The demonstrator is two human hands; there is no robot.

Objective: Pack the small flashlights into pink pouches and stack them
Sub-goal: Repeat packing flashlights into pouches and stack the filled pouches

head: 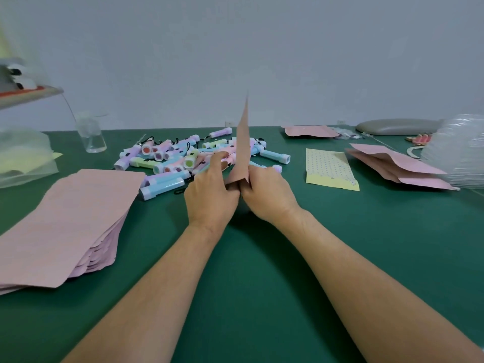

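The bottom end of the pink pouch (242,148) is hidden between the two hands, so you cannot tell if a flashlight is inside it. The fingertips are tucked out of sight too. The pouch also covers some of the flashlights (183,155) behind it. At 9 o'clock, the big stack of flat pouches (73,221) is cut off by the edge. At 3 o'clock, a pile of clear plastic (461,150) is cut off as well, and it is hard to make out what it is.

The pink pouch is in the middle, held up off the green table (262,284). It stands on end and shows mostly its thin edge. Its long side runs up and down, and its pointed top aims at 12 o'clock.

The left hand (209,195) grips the pouch's low end from the 9 o'clock side with its fingers curled in. Its thumb reaches up by the flashlights; I cannot tell if it touches one. The right hand (267,195) pinches the same end from the 3 o'clock side, fingers bent tight. The two hands touch each other.

More pink pouches (398,166) lie at 2 o'clock, beside a yellow dotted sheet (330,169).
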